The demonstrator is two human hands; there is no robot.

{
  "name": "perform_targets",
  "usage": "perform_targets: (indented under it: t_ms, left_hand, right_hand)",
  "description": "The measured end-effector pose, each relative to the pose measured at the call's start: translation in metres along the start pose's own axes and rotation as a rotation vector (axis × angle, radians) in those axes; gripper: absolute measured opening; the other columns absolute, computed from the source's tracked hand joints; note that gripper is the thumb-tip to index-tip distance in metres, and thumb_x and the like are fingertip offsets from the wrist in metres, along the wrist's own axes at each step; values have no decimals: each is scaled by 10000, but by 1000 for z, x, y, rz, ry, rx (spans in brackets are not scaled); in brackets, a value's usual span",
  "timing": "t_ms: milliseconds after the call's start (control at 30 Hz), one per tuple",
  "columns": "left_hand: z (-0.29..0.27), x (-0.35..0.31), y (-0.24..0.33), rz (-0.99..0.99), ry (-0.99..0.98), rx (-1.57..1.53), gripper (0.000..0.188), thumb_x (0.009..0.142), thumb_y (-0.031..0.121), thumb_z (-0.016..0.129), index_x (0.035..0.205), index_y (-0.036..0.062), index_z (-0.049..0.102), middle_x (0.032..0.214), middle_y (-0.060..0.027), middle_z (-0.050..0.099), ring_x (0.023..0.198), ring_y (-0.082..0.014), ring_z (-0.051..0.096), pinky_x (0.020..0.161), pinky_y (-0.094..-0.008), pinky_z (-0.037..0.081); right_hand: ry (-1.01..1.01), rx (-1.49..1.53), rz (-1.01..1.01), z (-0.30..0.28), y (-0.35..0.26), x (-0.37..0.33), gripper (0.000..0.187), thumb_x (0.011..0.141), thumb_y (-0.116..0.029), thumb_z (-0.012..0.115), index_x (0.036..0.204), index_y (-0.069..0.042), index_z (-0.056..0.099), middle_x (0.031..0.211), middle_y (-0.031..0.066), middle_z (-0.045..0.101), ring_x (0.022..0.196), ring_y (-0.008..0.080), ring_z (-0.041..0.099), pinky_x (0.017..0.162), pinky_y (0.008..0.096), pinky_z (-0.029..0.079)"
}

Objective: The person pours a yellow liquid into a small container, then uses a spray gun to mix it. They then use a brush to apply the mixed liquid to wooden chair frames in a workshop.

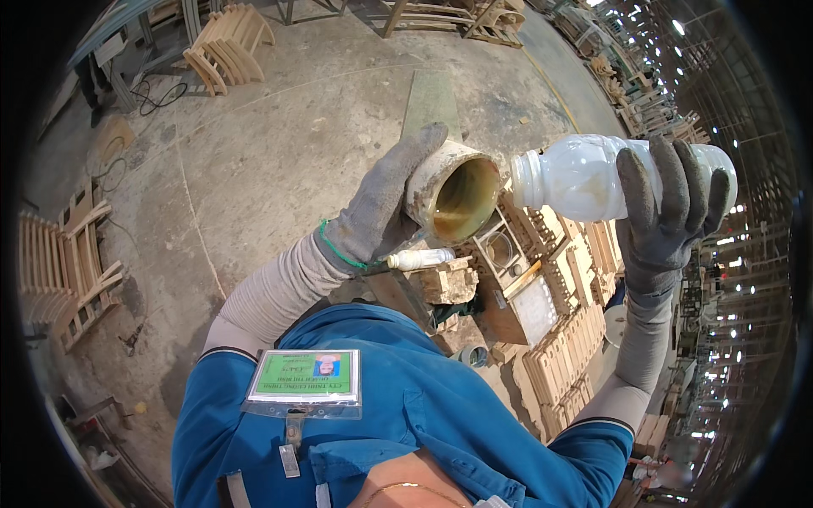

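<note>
In the head view, the left hand (381, 199), in a grey glove, is clamped around a pale, stained cup (430, 184), tipped so that its opening faces right and shows a glossy yellowish coating inside. The right hand (663, 230), gloved too, is clamped around a translucent bottle (584, 178) with whitish smears; it lies almost level in the air, its neck pointing at the cup's rim — close, with a gap between them.

Below them stands a wooden box (501, 317): a round container (500, 251) sits by its far edge, an orange stick (526, 276) lies across its middle, and a whitish panel (536, 311) fills its near end — beyond its left edge, another bottle (421, 258) lies beside a rough wooden block (451, 281).
</note>
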State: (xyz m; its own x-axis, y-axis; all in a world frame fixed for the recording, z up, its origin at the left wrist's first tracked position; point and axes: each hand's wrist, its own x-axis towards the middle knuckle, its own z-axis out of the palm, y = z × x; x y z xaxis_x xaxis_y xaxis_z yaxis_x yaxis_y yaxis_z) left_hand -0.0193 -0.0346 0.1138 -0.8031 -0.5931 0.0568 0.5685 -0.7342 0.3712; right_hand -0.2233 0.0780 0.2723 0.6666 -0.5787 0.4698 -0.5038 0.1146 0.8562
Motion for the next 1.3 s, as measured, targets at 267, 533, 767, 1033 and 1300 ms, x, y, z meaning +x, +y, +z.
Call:
perform_targets:
  t_ms: [267, 533, 767, 1033, 1300]
  left_hand:
    - [4, -2, -3, 81, 22, 106, 371, 947, 346, 471, 1121, 32, 565, 1028, -88, 633, 925, -173, 627, 823, -307, 519]
    - [3, 0, 1, 9, -12, 63, 396, 920, 378, 508, 1115, 38, 567, 1035, -85, 631, 935, -166, 627, 826, -296, 519]
    - [-1, 5, -2, 9, 24, 110, 426, 932, 369, 465, 1121, -3, 554, 1039, -138, 618, 924, -201, 627, 839, -317, 524]
    - [-5, 9, -7, 1, 11, 83, 457, 926, 376, 474, 1171, -7, 522, 1095, -151, 592, 988, -212, 600, 882, -327, 500]
    - [-12, 5, -8, 110, -17, 295, 467, 927, 380, 470, 1183, -8, 515, 1114, -152, 584, 1023, -229, 587, 915, -365, 487]
  right_hand:
    - [11, 22, 19, 0, 1, 3, 441, 719, -392, 725, 1112, -444, 533, 1149, -87, 482, 1147, 124, 449, 1126, 436, 196]
    - [14, 39, 13, 0, 2, 4, 396, 730, -336, 726, 1084, -412, 565, 1151, -89, 494, 1136, 137, 462, 1108, 438, 211]
    - [71, 42, -14, 6, 5, 1, 398, 736, -305, 737, 1078, -409, 560, 1150, -86, 494, 1134, 137, 462, 1108, 429, 221]
    - [15, 78, 17, -1, 6, -1, 406, 750, -244, 735, 1092, -382, 564, 1144, -67, 502, 1140, 148, 467, 1099, 409, 241]
    - [49, 116, 98, 1, 13, -11, 426, 742, -283, 751, 1126, -316, 569, 1135, -33, 531, 1150, 167, 474, 1091, 402, 256]
